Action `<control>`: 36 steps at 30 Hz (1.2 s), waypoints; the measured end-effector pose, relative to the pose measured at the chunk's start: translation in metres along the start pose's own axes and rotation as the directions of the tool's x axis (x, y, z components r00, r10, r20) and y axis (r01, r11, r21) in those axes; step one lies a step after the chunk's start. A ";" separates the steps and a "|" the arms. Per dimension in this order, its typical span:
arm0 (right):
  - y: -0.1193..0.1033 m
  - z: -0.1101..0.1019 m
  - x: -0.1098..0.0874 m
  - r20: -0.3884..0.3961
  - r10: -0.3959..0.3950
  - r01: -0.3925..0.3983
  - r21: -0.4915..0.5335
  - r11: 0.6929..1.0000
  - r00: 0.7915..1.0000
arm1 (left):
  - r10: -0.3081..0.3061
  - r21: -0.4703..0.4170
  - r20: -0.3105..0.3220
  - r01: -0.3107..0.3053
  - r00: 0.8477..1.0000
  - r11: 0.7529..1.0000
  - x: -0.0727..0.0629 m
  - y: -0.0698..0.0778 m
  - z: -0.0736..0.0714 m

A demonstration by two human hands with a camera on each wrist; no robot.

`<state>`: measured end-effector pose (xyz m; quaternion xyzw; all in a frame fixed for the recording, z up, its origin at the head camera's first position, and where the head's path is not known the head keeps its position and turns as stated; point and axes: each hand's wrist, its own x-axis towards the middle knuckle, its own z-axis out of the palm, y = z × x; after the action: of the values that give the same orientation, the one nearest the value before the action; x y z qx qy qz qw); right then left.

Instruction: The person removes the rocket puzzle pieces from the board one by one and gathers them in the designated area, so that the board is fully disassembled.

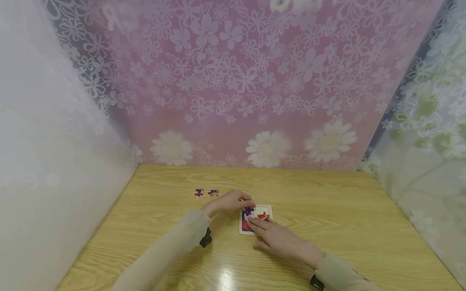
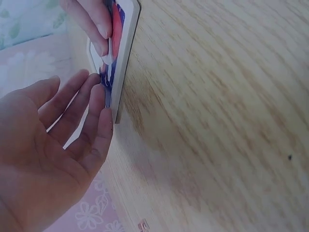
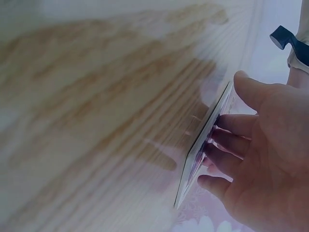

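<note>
A small jigsaw puzzle tray (image 1: 270, 210) with a pale rim lies flat on the table. Red and purple pieces (image 1: 245, 226) fill its left side, an orange and purple patch shows at the right, and some of its bed is white. My left hand (image 1: 230, 201) reaches over the upper left corner, its fingertips touching the pieces there. The fingers of my right hand (image 1: 280, 239) lie extended on the puzzle from the lower right, hiding part of it. In the left wrist view the left fingers (image 2: 100, 130) are gently bent at the tray's edge, the thumb held apart.
Two loose puzzle pieces, one red and purple (image 1: 198, 192) and one purple and orange (image 1: 213, 193), lie on the wooden table (image 1: 320, 198) left of the tray. Flowered panels (image 1: 233, 81) close off the back and sides.
</note>
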<state>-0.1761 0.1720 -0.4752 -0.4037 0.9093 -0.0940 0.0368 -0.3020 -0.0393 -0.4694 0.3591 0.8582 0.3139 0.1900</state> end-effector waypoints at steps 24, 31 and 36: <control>0.004 -0.001 0.001 0.000 -0.001 0.001 0.032 0.999 1.000 | 0.063 0.025 -0.104 -0.061 0.993 0.998 0.002 0.000 0.001; 0.004 0.000 0.002 0.011 0.018 -0.019 0.052 0.998 1.000 | 0.006 -0.116 -0.118 -0.020 0.993 0.993 -0.002 -0.007 0.003; 0.004 0.001 0.002 0.011 0.043 -0.043 0.086 0.995 0.999 | -0.010 -0.191 -0.126 -0.014 0.992 0.981 -0.006 -0.012 0.007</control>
<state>-0.1801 0.1731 -0.4766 -0.3825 0.9127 -0.1305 0.0604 -0.2998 -0.0474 -0.4818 0.3193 0.8339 0.4174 0.1687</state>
